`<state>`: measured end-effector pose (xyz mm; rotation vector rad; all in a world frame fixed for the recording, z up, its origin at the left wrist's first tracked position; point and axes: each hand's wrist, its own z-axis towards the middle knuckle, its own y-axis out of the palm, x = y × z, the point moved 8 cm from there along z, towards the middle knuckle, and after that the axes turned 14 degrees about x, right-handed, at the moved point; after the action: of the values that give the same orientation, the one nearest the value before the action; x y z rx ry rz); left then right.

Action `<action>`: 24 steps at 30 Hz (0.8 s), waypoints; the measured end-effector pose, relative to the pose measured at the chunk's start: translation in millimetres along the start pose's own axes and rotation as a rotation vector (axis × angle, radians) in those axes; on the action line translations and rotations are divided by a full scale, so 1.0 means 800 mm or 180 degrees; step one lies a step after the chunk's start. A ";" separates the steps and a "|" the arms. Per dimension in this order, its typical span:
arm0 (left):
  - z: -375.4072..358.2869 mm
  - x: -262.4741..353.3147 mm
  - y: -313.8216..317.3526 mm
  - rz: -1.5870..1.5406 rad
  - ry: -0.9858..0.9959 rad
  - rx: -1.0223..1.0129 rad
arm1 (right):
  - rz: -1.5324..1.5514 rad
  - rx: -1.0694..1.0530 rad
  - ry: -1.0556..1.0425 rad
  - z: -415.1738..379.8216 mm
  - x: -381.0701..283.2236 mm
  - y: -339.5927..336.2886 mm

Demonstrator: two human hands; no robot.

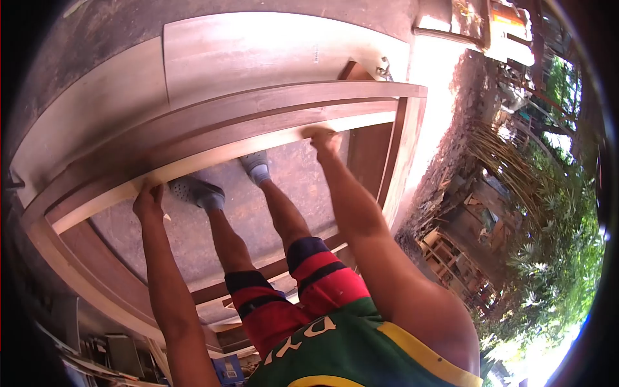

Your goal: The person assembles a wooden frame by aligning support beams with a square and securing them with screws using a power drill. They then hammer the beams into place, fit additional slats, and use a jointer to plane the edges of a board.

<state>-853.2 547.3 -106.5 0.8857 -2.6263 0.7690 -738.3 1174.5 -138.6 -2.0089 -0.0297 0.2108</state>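
Observation:
A large rectangular wooden frame (258, 98) surrounds my legs, its far rail curving across the view. Along the inner side of that rail runs a long, pale wooden strip (238, 149). My left hand (148, 198) is closed on the strip toward its left end, fingertips at the lower edge. Farther right, my right hand (325, 142) grips the same strip near its right end, with the fingers partly hidden and slightly blurred. Both arms reach forward over the frame's opening.
Pale flat boards (277, 48) lie beyond the far rail, with a small metal clamp-like piece (385, 69) near the right corner. My clogs (196, 191) stand on the floor inside the frame. A blue box (229, 369) sits low; stacked sticks (503, 161) and plants are at right.

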 end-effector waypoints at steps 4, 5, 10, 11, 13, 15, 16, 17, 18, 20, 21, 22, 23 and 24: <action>0.016 -0.002 -0.010 0.0230 0.0124 0.0007 | 0.2424 -0.0370 0.1490 -0.058 -0.056 -0.044; 0.008 0.002 -0.011 0.0230 0.0165 0.0068 | 0.2402 -0.0439 0.1722 -0.062 -0.055 -0.049; -0.002 0.016 0.002 0.1067 0.0423 -0.0272 | 0.2759 -0.1838 0.1056 -0.033 -0.006 -0.025; 0.013 0.002 0.000 0.1123 0.0392 -0.0711 | 0.2657 -0.1377 0.1610 -0.069 -0.011 -0.050; -0.036 0.022 -0.024 0.1426 0.0681 -0.0751 | 0.0948 -0.1656 0.0635 -0.079 0.027 -0.044; -0.002 -0.011 -0.049 0.2023 0.1226 -0.0223 | 0.0125 -0.1849 0.0056 -0.065 0.094 -0.041; -0.036 -0.015 -0.068 0.2080 0.1703 0.0166 | 0.0836 -0.2112 0.1224 -0.100 0.110 -0.058; -0.103 -0.014 -0.088 0.2307 0.1701 -0.0002 | 0.0596 -0.2295 0.1002 -0.126 0.107 -0.078; -0.170 -0.016 -0.106 0.2529 0.1710 -0.0218 | -0.0052 -0.1714 -0.0356 -0.173 0.065 -0.122; -0.252 -0.064 -0.157 0.2466 0.1752 -0.0106 | -0.0533 -0.1811 -0.1907 -0.215 0.023 -0.168; -0.278 -0.106 -0.183 0.2448 0.1756 -0.0006 | -0.0495 -0.1805 -0.2027 -0.223 0.007 -0.189; -0.300 -0.130 -0.212 0.2435 0.1777 0.0114 | -0.0326 -0.1984 -0.2035 -0.245 -0.019 -0.202; -0.337 -0.146 -0.239 0.2323 0.1764 0.0127 | -0.0181 -0.2159 -0.2042 -0.253 -0.033 -0.214; -0.374 -0.167 -0.265 0.2199 0.1727 0.0129 | -0.0070 -0.2329 -0.2053 -0.254 -0.042 -0.230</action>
<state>-593.6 636.5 170.8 -0.2527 -2.3832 1.0330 -725.1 1069.2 116.6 -2.5654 -0.6125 0.9345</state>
